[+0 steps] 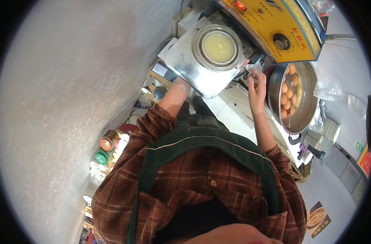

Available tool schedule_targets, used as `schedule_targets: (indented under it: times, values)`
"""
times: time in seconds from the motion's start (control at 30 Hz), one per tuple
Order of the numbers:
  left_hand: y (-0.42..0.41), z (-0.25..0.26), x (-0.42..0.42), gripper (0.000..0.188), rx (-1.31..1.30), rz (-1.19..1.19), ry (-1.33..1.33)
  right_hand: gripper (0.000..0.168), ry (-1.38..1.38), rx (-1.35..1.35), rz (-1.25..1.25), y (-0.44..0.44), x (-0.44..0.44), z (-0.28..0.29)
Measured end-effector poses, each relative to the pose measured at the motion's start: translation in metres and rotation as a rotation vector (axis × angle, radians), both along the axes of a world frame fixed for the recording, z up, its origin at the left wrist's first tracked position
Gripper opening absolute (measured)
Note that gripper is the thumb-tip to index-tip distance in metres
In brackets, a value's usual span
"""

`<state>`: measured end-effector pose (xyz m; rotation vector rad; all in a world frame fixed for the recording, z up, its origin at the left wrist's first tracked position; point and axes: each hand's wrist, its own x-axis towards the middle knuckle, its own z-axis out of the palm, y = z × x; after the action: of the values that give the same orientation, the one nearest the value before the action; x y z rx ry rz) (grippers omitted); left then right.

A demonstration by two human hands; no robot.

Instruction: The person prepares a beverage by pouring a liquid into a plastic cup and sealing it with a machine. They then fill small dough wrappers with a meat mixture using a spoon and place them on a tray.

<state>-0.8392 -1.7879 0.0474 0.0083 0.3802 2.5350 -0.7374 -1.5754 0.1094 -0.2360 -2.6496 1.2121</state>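
A pulled-out metal tray of a cup sealing machine lies before me. Set in its round ring is a cup of pale yellow liquid, its top uncovered. My left hand reaches under the tray's near left edge. Its fingers are hidden there, so its grip does not show. To the right of the tray, my right hand is raised with bent fingers. Clear plastic shows at its fingertips; whether the fingers pinch it is unclear.
A wide steel pan with several brown eggs in liquid stands at the right, a ladle handle in it. Beyond are stacked plates and a plastic bag. A wall rises close on the left, with lidded jars along it.
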Motion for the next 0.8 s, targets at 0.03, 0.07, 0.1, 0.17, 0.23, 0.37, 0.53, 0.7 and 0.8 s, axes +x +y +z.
schedule_targets:
  times: [0.03, 0.07, 0.1, 0.17, 0.23, 0.37, 0.53, 0.7, 0.8]
  values:
    - [0.001, 0.0, 0.001, 0.047, 0.003, -0.008, -0.011, 0.033, -0.069, -0.071, -0.127, 0.007, -0.002, -0.009]
    - [0.001, -0.001, 0.002, 0.047, 0.006, -0.013, -0.02, 0.04, -0.067, -0.083, -0.151, 0.016, -0.008, -0.018]
    - [-0.001, -0.003, 0.003, 0.046, 0.007, -0.014, -0.032, 0.042, -0.03, -0.018, -0.16, 0.024, -0.015, -0.032]
    - [-0.001, -0.005, 0.006, 0.046, 0.011, -0.025, -0.055, 0.047, 0.044, 0.112, -0.183, 0.037, -0.029, -0.057]
    - [-0.004, -0.008, 0.009, 0.045, 0.008, -0.036, -0.081, 0.048, 0.059, 0.174, -0.208, 0.041, -0.041, -0.071]
    - [-0.011, -0.026, 0.016, 0.044, 0.014, -0.043, -0.187, 0.044, -0.074, 0.161, -0.269, 0.039, -0.053, -0.06]
    - [-0.047, -0.028, 0.044, 0.039, -0.271, 0.046, -0.318, 0.015, 0.008, -0.169, -0.304, 0.04, -0.038, -0.057]
    - [-0.083, 0.061, 0.093, 0.027, -0.887, 0.274, -0.122, 0.013, -0.022, -0.432, -0.21, 0.012, 0.009, 0.004]
    - [-0.069, 0.113, 0.106, 0.031, -1.003, 0.203, 0.31, 0.013, 0.039, -0.401, -0.131, 0.003, 0.022, 0.031]
